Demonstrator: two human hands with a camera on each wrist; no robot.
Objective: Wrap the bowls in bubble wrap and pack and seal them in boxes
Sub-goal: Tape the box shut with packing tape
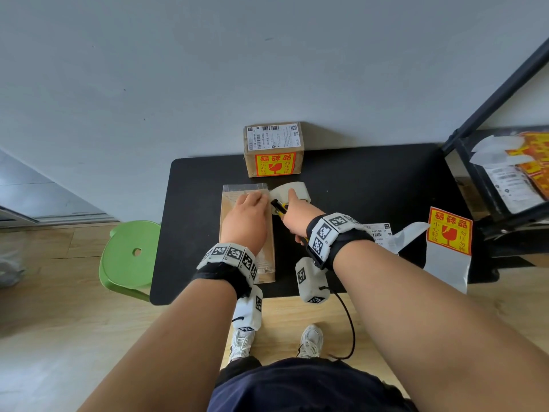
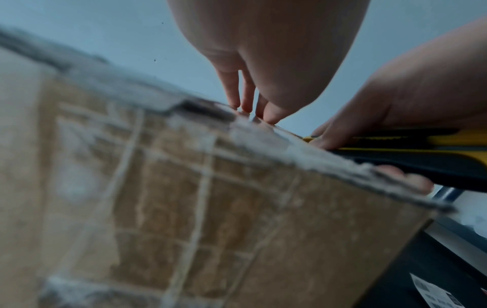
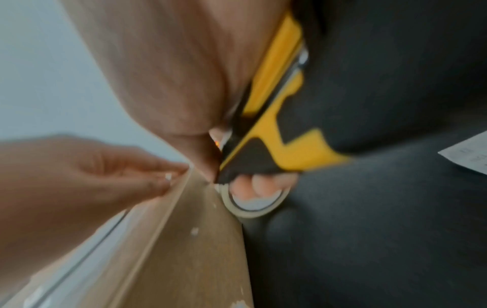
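**Cardboard and clear tape: sealing cut at the box's far end**

Green plastic stool [image 1: 130, 257] stands far left, beside the black table [image 1: 371, 179]. On the table, a tall brown box [image 1: 234, 200] lies along the person's line of sight, clear tape running over its top. No bowl or bubble wrap shows; whether a bowl is already inside cannot be told.

Left hand [image 1: 245, 221] rests on the box top, straight fingertips [image 2: 271, 118] pressing the tape at the far right edge, probably to keep it taut for cutting.

Just beside it, the right hand [image 1: 297, 214] grips a yellow-and-black utility knife [image 3: 266, 133], its nose at the box corner. The same hand's fingers reach through the core of the tape roll [image 1: 292, 190], so the roll stays tethered close to the cut. Blade itself too blurred to make out.

Behind, against the wall, a sealed box [image 1: 274, 150] carries a barcode shipping label and a yellow-red sticker reading 易碎品, with a broken-glass mark.

Further right: a small printed label [image 1: 378, 231], then a loose sticker [image 1: 448, 230] with the same 易碎品 and 小心轻放, ready for use. More stickers sit on the black shelf [image 1: 481, 185].
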